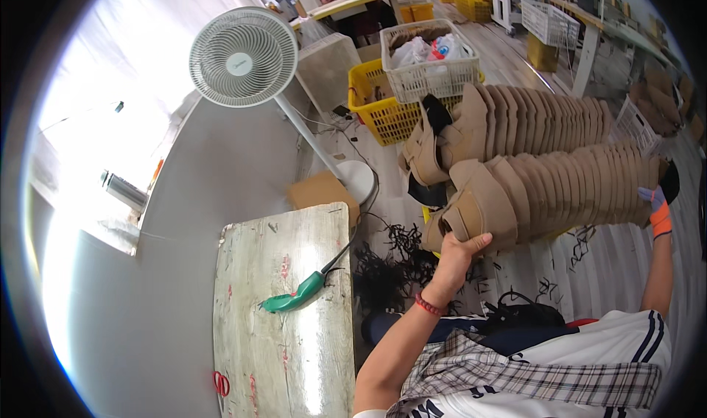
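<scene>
Both hands clamp a long stack of tan cap pieces [545, 193] endwise: left hand [460, 248] under its near end, right hand [658, 204] (orange-taped fingers) at the far end. Green scissors [298, 294] lie on the table [283, 359].

Strong daylight floods in from the upper left, blowing out the wall [110, 86] there to near white and laying glare along the counter [283, 322]. The fisheye lens bends straight edges toward a black circular rim. The centre stays sharp, while the far background at top turns soft and smeared.
</scene>
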The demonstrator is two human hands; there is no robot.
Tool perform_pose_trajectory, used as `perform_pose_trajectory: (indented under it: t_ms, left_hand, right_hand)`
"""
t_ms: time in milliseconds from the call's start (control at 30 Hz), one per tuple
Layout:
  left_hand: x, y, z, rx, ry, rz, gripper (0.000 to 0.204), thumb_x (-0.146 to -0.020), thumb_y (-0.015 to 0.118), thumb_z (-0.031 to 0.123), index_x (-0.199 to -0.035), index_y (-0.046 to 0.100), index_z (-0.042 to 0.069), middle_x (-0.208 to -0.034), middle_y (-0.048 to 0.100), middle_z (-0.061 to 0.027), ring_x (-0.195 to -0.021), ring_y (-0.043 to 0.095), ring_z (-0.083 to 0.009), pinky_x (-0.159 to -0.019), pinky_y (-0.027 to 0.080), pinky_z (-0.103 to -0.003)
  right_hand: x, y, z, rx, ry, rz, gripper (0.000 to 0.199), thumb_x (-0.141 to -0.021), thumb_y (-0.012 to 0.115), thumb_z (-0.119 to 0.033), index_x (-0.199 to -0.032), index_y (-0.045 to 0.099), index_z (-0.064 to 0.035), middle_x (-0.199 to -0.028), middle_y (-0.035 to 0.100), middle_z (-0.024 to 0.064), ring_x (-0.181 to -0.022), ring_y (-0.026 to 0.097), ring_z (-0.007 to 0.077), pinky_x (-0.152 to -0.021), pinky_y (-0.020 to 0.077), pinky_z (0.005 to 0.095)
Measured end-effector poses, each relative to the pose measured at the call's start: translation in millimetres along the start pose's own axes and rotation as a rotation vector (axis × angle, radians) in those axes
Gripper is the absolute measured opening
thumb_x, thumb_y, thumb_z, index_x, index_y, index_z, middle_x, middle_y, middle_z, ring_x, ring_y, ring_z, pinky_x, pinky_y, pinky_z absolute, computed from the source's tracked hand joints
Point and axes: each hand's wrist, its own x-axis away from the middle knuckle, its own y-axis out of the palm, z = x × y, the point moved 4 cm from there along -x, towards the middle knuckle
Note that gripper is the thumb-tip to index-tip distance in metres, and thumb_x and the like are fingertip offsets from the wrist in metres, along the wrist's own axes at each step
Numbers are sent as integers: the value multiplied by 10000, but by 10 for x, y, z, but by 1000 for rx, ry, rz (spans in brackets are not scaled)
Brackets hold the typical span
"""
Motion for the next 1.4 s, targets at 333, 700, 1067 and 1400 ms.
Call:
perform_pose_trajectory:
  t_ms: [333,700,1067,1400]
  left_hand:
    - [267,27,-15,16,33,13,292,-874,687,69,-1127,622,-62,-1069,667,-52,-937,596,-124,-879,473,-280]
    - [994,240,253,93,128,-31,253,-860,695,6,-1105,639,-20,-1068,661,-29,-966,589,-102,-860,471,-257]
    - [3200,-643,705,-91,442,401,274,-802,686,-80,-1072,648,-48,-1041,668,-77,-967,602,-140,-824,486,-263]
    - [6186,-1024,32,-1069,812,1751,498,-718,631,-113,-1204,587,-15,-1154,647,-104,-1040,611,-235,-920,473,-368]
  right_hand:
    - [204,-144,-82,89,-95,86,386,-915,489,-24,-1296,532,26,-1208,634,164,-1090,625,253,-942,495,331]
    - [254,-177,-252,248,-159,121,353,-936,471,-56,-1266,558,33,-1208,635,167,-1107,618,263,-954,493,343]
    - [-1088,1911,-969,724,-691,-94,334,-956,452,-88,-1236,584,40,-1209,636,170,-1125,611,272,-965,491,356]
    - [1317,8519,-2127,-40,-1218,-1364,345,-990,400,-126,-1209,619,27,-1217,648,144,-1124,629,241,-1021,438,331]
